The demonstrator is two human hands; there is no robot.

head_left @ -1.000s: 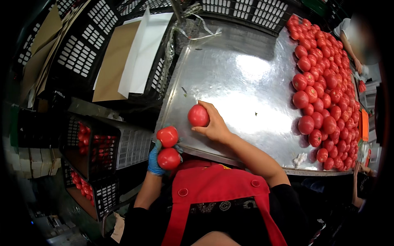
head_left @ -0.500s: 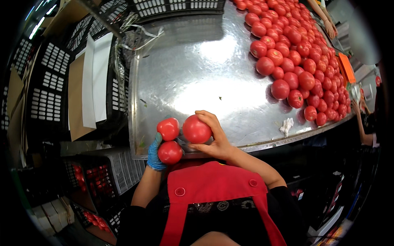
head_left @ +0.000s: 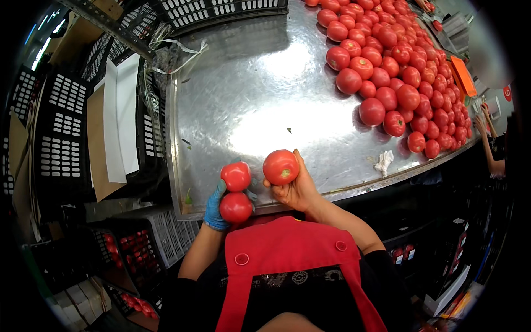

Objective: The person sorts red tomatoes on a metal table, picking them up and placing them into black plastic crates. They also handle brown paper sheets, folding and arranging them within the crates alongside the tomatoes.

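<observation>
Near the table's front edge, my left hand [head_left: 214, 209], in a blue glove, is closed around two tomatoes. One tomato [head_left: 236, 176] sits farther out, and the other tomato [head_left: 236, 207] lies against it on the near side. My bare right hand [head_left: 299, 188] grips a third, larger tomato [head_left: 280, 167] just to the right, its green-brown stem scar facing up. Thumb and fingers wrap its right and lower sides. All three are held over the front part of the metal table [head_left: 221, 110].
A large pile of tomatoes [head_left: 409, 97] covers the table's right side. A crumpled white tissue [head_left: 384, 162] lies near the front edge. Black crates [head_left: 61, 133] stand at the left, one holding cardboard [head_left: 99, 144]. Another crate [head_left: 221, 11] sits at the back. Other people's arms [head_left: 487, 138] show far right.
The right hand has turned its tomato so the stem scar shows, and shifted slightly right, away from the left hand. The left hand still holds its two tomatoes.
</observation>
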